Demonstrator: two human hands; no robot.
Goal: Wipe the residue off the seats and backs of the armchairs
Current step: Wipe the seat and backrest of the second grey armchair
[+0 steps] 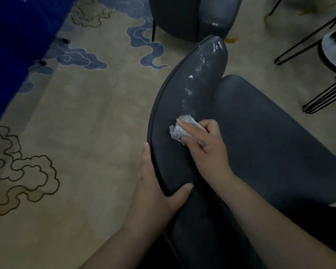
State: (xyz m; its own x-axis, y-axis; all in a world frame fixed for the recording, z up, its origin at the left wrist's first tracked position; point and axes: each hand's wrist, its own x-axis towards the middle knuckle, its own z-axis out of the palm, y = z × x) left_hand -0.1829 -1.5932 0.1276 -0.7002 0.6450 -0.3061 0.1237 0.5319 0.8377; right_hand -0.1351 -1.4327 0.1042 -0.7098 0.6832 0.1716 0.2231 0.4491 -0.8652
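Gripping the curved top edge of the dark armchair back (175, 113), the left hand (155, 183) has its thumb hooked over the inner face and its fingers laid along the outer rim. Just beyond it, the right hand (206, 146) presses a crumpled white cloth (179, 129) against the inner face of the backrest — fingers curled round the wad, fingertips spread over its top. To the right of that hand lies the seat (260, 136), dark and matte. Ahead of the cloth, white residue (198, 68) streaks and speckles the backrest, thickest near its far tip. Past that tip stands a 2nd dark armchair (192, 16). Far to the right of the hands are black wire legs (308, 41) — and left of them, the beige carpet (95, 113) with blue cloud patterns.
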